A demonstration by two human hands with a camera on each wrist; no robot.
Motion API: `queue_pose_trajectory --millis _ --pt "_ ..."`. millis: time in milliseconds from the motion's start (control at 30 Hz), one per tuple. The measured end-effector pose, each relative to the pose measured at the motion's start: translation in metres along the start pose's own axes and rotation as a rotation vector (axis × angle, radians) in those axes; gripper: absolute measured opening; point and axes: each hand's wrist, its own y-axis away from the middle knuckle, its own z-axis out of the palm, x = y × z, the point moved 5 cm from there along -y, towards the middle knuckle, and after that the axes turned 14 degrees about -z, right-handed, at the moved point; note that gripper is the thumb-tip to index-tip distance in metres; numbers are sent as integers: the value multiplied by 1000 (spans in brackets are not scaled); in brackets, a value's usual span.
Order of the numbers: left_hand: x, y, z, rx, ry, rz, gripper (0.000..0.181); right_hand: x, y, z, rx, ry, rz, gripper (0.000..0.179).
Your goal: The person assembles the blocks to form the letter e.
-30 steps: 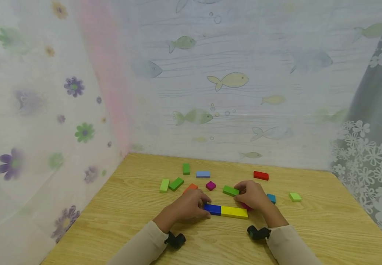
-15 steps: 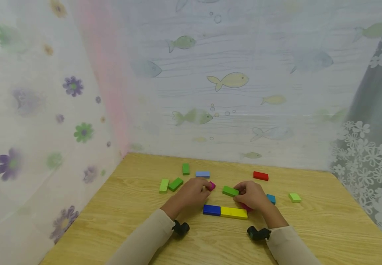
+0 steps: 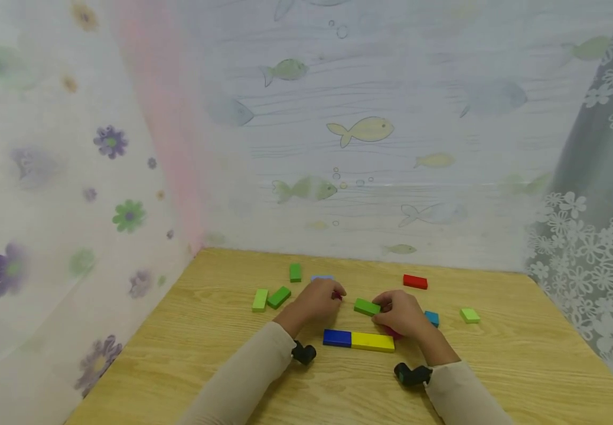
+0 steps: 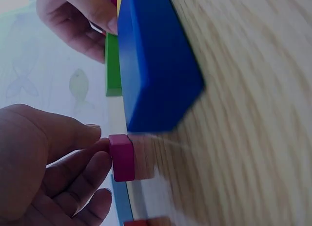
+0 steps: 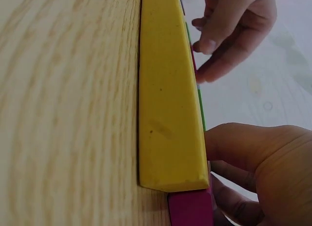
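In the head view, my left hand (image 3: 318,300) is at a small magenta block (image 3: 337,297), which it mostly hides. The left wrist view shows that magenta block (image 4: 122,158) on the table beside the loosely bent fingers, thumb apart from it. My right hand (image 3: 403,313) has thumb and forefinger at either side of the right end of a green block (image 3: 367,307), gripping it lightly. Another magenta block (image 5: 190,207) lies beneath the right hand. Nearer me, a blue block (image 3: 336,338) and a yellow block (image 3: 372,342) lie end to end in a row.
Green blocks (image 3: 279,297) lie to the left, with a light green one (image 3: 260,300) beside them. Behind the left hand is a partly hidden light blue block (image 3: 322,277). A red block (image 3: 415,282), a teal block (image 3: 431,319) and a lime block (image 3: 469,316) lie to the right.
My left hand has left the blue block's end and moved forward to the small magenta block, covering the orange block on the way. The right hand has stayed at the green block.
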Motion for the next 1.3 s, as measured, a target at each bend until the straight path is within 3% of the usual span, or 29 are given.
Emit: queue_pose_trajectory --millis 167,333,833,1067,1300 --pt "-10 4 -10 23 0 5 25 0 0 1 -3 4 -2 34" --pt "-22 5 -15 26 30 -56 28 -1 2 -1 -2 0 -4 35" --pt "-45 11 -40 107 -32 -159 30 1 1 0 2 0 -10 34" --pt "-53 0 -42 117 12 -188 35 2 0 0 1 5 -11 34" --pt "-52 -20 -39 93 106 -133 53 1 1 0 2 2 -3 34"
